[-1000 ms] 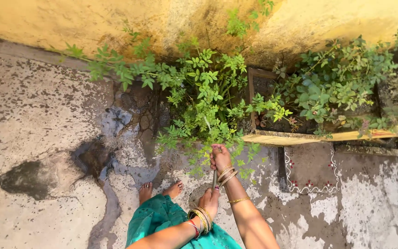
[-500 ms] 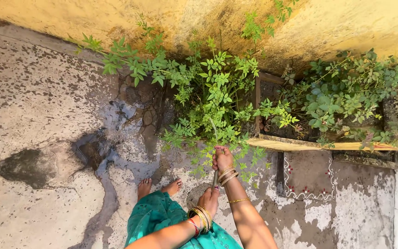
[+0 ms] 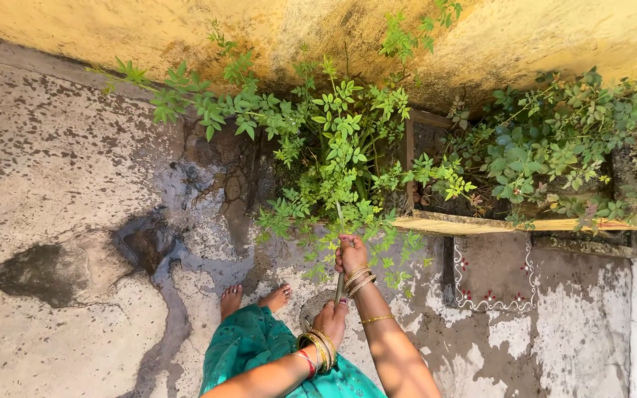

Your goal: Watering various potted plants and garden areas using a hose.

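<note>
My right hand [image 3: 351, 253] is closed around the upper end of a thin dark hose [image 3: 339, 287], right at the edge of a leafy green bush [image 3: 333, 158]. A thin pale streak of water [image 3: 340, 215] runs from that hand into the leaves. My left hand [image 3: 330, 319], with gold bangles at the wrist, grips the same hose lower down, just above my green garment [image 3: 252, 346]. My bare feet [image 3: 253, 299] stand on wet ground to the left of the hands.
A yellow stained wall [image 3: 186, 29] runs along the top. A second bush [image 3: 547, 147] fills a raised planter with a yellow rim [image 3: 451, 223] at right. The concrete floor [image 3: 53, 169] has dark wet patches [image 3: 31, 273] and a painted white border [image 3: 492, 302].
The view has drifted slightly, so the plants sit a little differently in frame. Both hands keep the same grip on the hose and have barely moved.
</note>
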